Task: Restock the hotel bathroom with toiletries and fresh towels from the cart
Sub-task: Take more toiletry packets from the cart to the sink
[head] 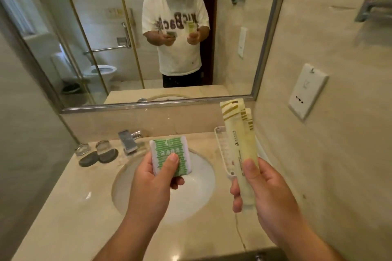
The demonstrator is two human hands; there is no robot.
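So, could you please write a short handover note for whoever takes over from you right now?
The left hand grips a green-and-white packet above the basin.
The right hand grips long cream packets, upright, apparently two.
The white tray sits on the countertop right of the basin, behind the cream packets.
Done: toiletries brought to the sink; neither is set down yet.
Left: set both down, probably in the tray. Towels and cart are not in view.

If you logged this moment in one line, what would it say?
left hand holds green packet over sink | right hand holds long cream packets near white tray
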